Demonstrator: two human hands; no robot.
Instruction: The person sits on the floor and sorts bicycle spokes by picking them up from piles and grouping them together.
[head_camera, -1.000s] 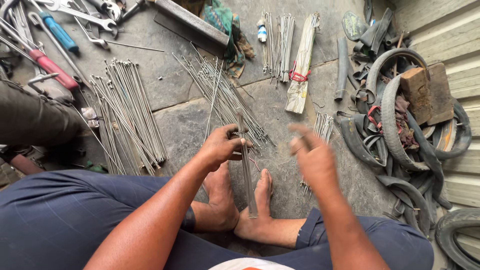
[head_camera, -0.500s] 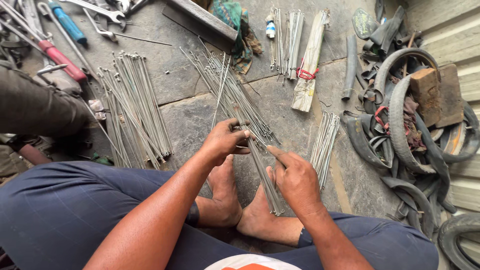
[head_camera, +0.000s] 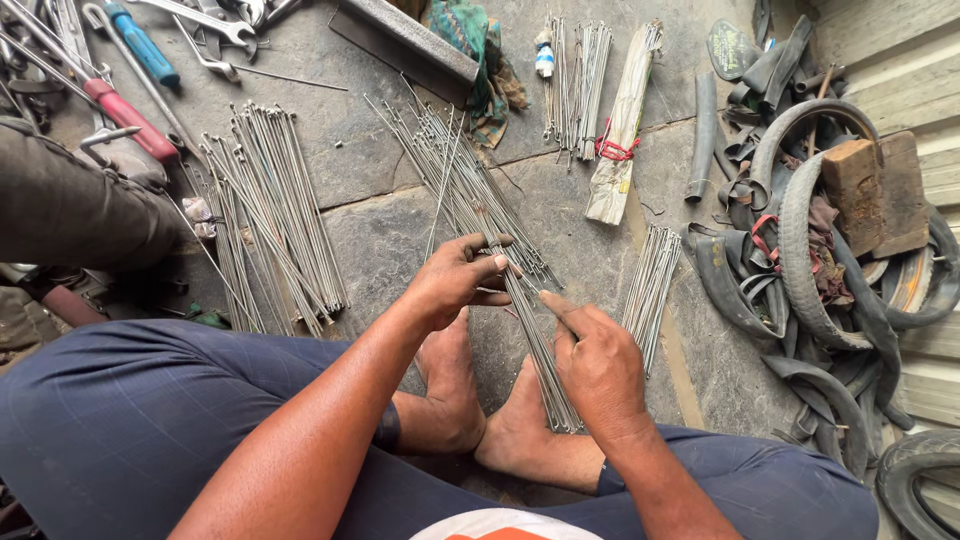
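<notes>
Spokes (head_camera: 535, 340), thin and metallic, are held as a bundle over the stone floor (head_camera: 400, 230), just above the bare feet (head_camera: 480, 420) of the seated person. The upper part of the bundle is gripped by the left hand (head_camera: 455, 285), its fingers closed around the rods, while the lower part is pinched and steadied by the right hand (head_camera: 595, 365), forefinger laid along the rods. The step in hand is judged to be the gathering and aligning of loose spokes into an even bundle. A firm grip and care that no rod slips sideways are called for by any further handling. Other spoke piles (head_camera: 270, 210) are laid to the left, a smaller batch (head_camera: 650, 285) to the right, and old tyres (head_camera: 800, 240) are heaped well apart at the right.
</notes>
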